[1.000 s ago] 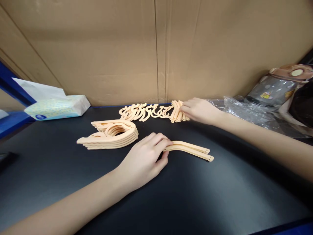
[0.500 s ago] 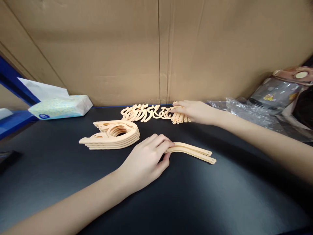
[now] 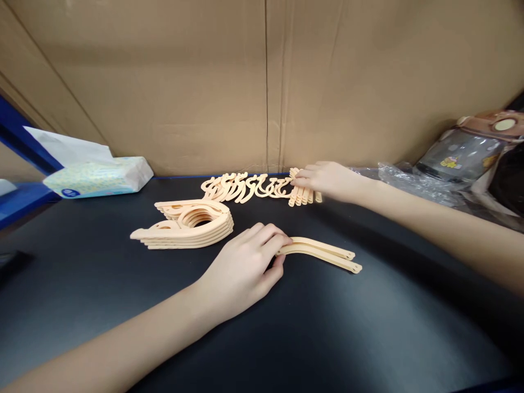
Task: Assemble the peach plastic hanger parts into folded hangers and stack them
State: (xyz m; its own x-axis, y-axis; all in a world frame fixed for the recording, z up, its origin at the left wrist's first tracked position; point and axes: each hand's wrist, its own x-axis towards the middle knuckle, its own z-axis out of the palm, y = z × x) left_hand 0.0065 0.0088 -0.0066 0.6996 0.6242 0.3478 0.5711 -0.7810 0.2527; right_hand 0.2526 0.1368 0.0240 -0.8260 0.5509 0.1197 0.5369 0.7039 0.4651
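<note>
My left hand [image 3: 249, 267] is closed, its fingertips and thumb pinching the near-left ends of two curved beige hanger arms [image 3: 323, 254] lying side by side on the black table. At the back, my right hand [image 3: 329, 181] reaches over a row of similar hanger arms [image 3: 298, 195]. Its fingers are bent down around one arm at the row's right end, which stands slightly apart; the grip is partly hidden. Beige hanger hooks [image 3: 237, 187] lie in a loose line left of that row. Left of my left hand is a stack of folded hangers [image 3: 192, 225].
A tissue pack [image 3: 98, 177] with a sheet sticking out lies at the back left. Crumpled clear plastic [image 3: 409, 185] and a transparent bottle [image 3: 462, 153] are at the back right. A cardboard wall [image 3: 196, 87] rises behind the table [image 3: 286, 344].
My right hand has shifted slightly right and up along the row, and one hanger arm there now sits apart from the others. My left hand keeps its hold.
</note>
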